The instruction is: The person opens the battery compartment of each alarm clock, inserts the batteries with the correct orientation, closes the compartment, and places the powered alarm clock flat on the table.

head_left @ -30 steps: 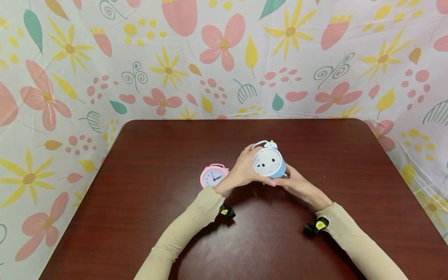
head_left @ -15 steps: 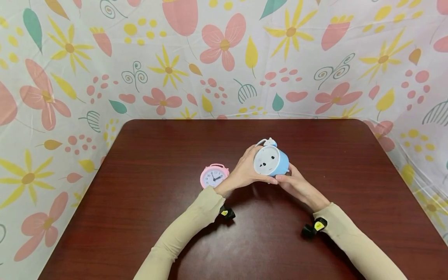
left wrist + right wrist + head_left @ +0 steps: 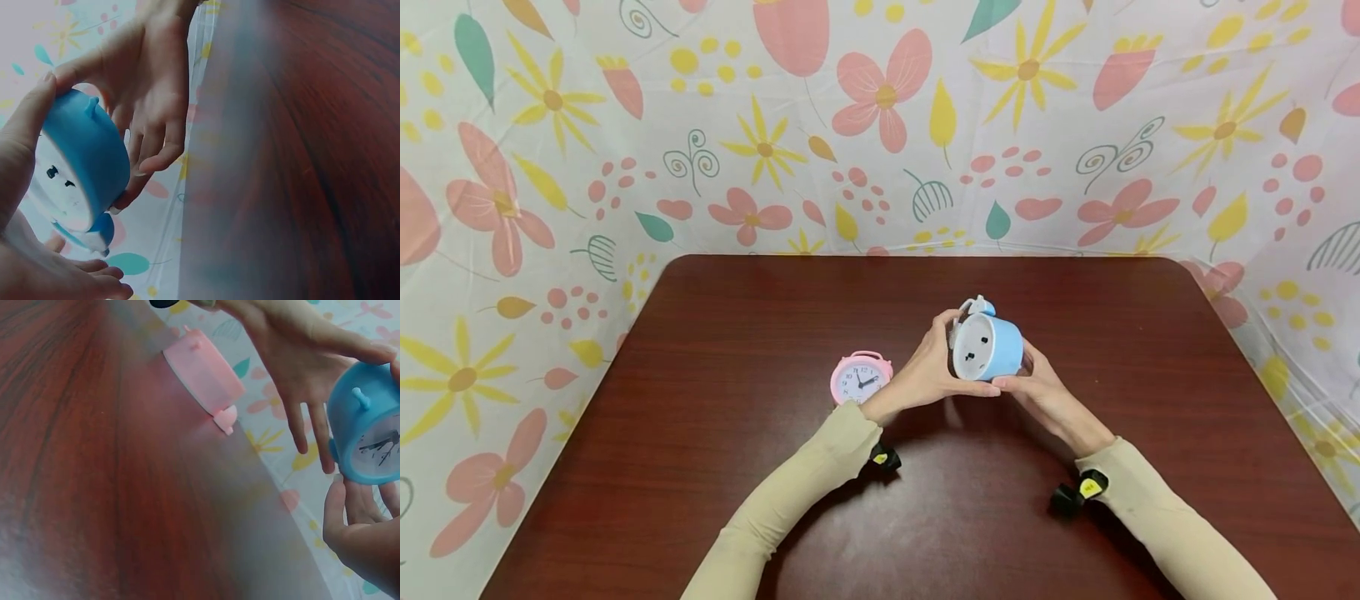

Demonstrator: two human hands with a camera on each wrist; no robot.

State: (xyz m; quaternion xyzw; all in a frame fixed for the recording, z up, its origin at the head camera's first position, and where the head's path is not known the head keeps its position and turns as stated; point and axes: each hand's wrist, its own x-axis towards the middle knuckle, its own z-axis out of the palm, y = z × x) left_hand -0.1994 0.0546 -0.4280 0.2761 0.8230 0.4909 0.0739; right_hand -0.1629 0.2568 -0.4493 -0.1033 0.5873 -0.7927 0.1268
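A blue alarm clock with a white back (image 3: 1002, 350) is held off the table between both hands, its back turned toward the head camera and to the left. My left hand (image 3: 925, 373) grips it from the left, thumb along the lower edge and fingers toward the top. On the other side my right hand (image 3: 1047, 402) pinches the lower right of the case, thumb below and fingers mostly hidden behind. The clock's dial and hands (image 3: 380, 447) show in the right wrist view. A pink alarm clock (image 3: 852, 382) stands left of my left hand, its lower edge partly covered by that wrist.
The dark red-brown table (image 3: 737, 317) reaches back to a flower-printed cloth (image 3: 880, 183), which also hangs at both sides. A black wrist camera sits on each cuff, the left one (image 3: 886, 458) and the right one (image 3: 1078, 492).
The blue clock has turned, so more of its blue side shows and less of its back. It has shifted slightly right. The pink clock stays in place.
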